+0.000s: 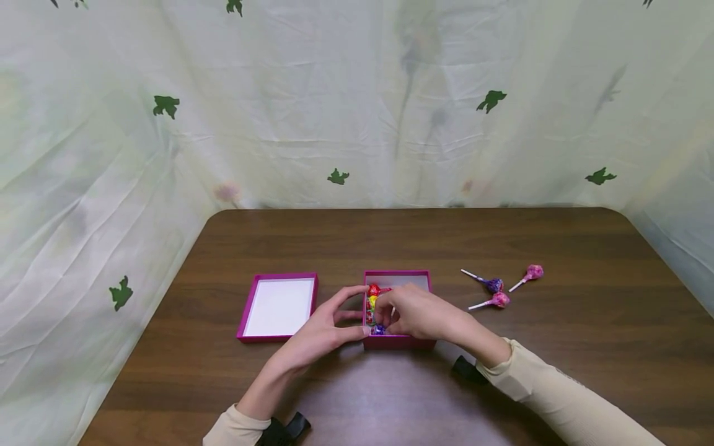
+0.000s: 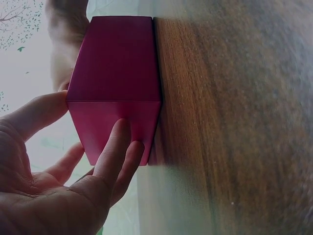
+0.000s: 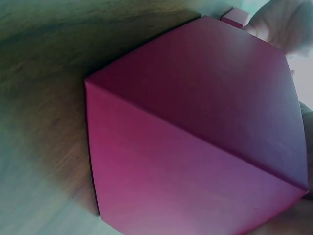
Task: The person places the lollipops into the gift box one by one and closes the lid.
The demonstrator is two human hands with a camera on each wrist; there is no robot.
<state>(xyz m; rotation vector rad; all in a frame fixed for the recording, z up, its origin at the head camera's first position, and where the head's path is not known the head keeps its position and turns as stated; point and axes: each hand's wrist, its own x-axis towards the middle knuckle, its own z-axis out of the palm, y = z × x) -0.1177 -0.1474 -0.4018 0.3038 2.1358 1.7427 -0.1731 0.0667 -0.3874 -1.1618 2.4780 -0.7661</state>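
A magenta box [image 1: 399,342] stands uncovered on the table, with wrapped lollipops lined along its inner left side. Among them are a red lollipop [image 1: 374,289], a yellow one [image 1: 371,302] and a blue-purple one [image 1: 378,330] by the near wall. My left hand [image 1: 323,328] rests against the box's left side, thumb at the near corner and fingers spread along the wall. My right hand [image 1: 418,311] reaches down into the box, its curled fingers and thumb pinching at the blue-purple lollipop; the back of the hand hides part of the interior.
Left of the box lies its magenta lid [image 1: 279,306], white inside facing up. Off to the right are three loose lollipops: a purple one [image 1: 493,285], a pink one [image 1: 500,300] and another pink one [image 1: 533,272]. A printed curtain [image 1: 368,111] hangs behind the wooden table [image 1: 586,347].
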